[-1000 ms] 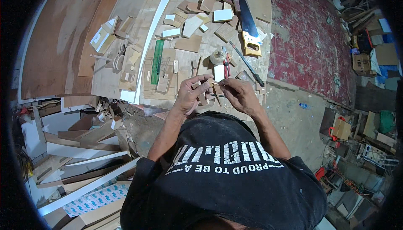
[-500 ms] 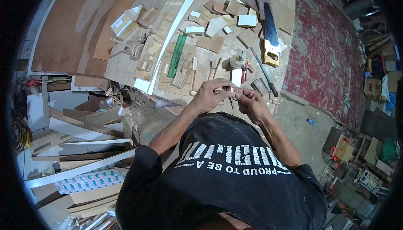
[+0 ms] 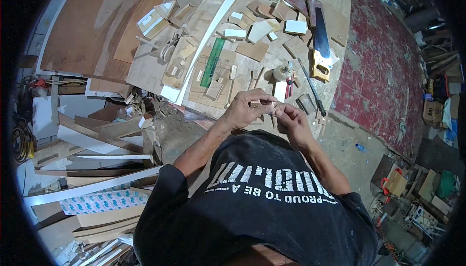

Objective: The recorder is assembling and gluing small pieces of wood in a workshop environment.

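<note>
The left hand (image 3: 244, 111) and right hand (image 3: 294, 122) pinch a small wooden piece (image 3: 273, 105); loose fingertips could drop it off the counter (image 3: 275, 56).

The held wood piece (image 3: 273, 105) is tan, the ruler (image 3: 212, 62) green, the handsaw's handle (image 3: 317, 58) yellow, the T-shirt (image 3: 252, 217) black with white lettering (image 3: 298, 181).

L hand (image 3: 248, 110), R hand (image 3: 294, 120) close tog., both pinching

We pinch a small wooden piece (image 3: 273, 105) between our left hand (image 3: 246, 108) and right hand (image 3: 294, 120); a handsaw (image 3: 321, 38) and green ruler (image 3: 212, 62) lie on the counter (image 3: 276, 56).
</note>
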Available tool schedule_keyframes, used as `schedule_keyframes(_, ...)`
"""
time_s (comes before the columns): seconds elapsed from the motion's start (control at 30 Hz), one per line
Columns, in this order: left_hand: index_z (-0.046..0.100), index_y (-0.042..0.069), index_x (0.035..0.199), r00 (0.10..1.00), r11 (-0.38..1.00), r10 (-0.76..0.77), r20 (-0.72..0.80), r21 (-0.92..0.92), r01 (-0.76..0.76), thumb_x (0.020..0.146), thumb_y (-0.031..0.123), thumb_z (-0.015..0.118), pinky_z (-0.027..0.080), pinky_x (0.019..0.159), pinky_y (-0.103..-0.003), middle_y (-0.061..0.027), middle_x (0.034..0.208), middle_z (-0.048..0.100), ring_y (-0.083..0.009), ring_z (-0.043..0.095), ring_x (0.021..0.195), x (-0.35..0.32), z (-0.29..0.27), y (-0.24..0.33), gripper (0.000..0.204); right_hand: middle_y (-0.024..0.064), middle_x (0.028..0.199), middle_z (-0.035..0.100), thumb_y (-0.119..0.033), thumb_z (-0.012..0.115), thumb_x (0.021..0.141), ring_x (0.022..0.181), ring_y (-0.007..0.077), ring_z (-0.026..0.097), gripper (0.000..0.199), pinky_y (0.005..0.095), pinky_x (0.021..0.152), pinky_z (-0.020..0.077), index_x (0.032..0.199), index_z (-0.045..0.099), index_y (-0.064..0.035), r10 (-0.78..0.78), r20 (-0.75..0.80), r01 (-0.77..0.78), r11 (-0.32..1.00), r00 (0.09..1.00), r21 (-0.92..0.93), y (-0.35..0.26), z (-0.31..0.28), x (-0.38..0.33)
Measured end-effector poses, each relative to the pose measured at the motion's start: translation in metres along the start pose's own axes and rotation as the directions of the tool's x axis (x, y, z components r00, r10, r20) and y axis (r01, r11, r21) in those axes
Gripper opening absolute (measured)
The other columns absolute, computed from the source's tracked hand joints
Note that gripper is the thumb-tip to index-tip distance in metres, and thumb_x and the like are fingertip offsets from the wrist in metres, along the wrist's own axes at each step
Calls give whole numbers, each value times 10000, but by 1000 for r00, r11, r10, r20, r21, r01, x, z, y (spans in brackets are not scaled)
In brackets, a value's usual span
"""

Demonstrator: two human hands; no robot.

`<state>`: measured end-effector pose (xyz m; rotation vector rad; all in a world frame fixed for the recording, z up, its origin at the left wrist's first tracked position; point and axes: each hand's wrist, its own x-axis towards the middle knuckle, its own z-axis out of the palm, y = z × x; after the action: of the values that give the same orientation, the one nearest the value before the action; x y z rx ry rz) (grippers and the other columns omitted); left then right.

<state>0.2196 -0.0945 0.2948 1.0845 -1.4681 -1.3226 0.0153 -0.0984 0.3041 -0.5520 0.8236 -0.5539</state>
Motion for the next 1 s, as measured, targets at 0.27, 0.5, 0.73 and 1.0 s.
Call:
schedule_keyframes(0.27, 457, -15, 1372, 947, 667, -320, -7, -712, 220, 864, 3, 520, 502, 853, -288, -56, 1088, 559, -149, 589, 922, -5, -6, -15, 513, 113, 658, 585, -134, 602, 948, 558, 127, 519, 177, 298, 522, 406, 1031, 639, 18, -580, 91, 324, 313, 809, -893, -11, 3, 7)
schedule_keyframes(0.5, 510, -12, 1329, 960, 845, -279, -31, -484, 230, 888, 42, 608, 459, 891, -261, -28, 1016, 558, -145, 554, 959, -13, -10, -8, 455, 129, 718, 615, -129, 585, 951, 607, 157, 551, 188, 289, 564, 432, 1046, 627, 27, -598, 118, 394, 356, 793, -847, -11, 11, 9)
schedule_keyframes(0.73, 676, -11, 1118, 968, 969, -220, -121, -139, 203, 899, 161, 706, 477, 647, -215, -17, 947, 649, -55, 567, 747, -16, 10, 5, 280, 189, 849, 651, 0, 631, 840, 712, 362, 645, 236, 399, 594, 491, 1073, 606, -21, -627, 349, 491, 63, 696, -869, -5, 19, 7)
schedule_keyframes(1.0, 671, -47, 1104, 949, 970, -234, -211, -124, 211, 908, 206, 701, 470, 617, -211, -37, 860, 672, -56, 568, 704, -24, 18, 7, 321, 178, 840, 644, 91, 606, 782, 708, 350, 651, 316, 392, 589, 509, 1079, 622, -15, -551, 335, 514, 209, 765, -832, -9, 18, 1)
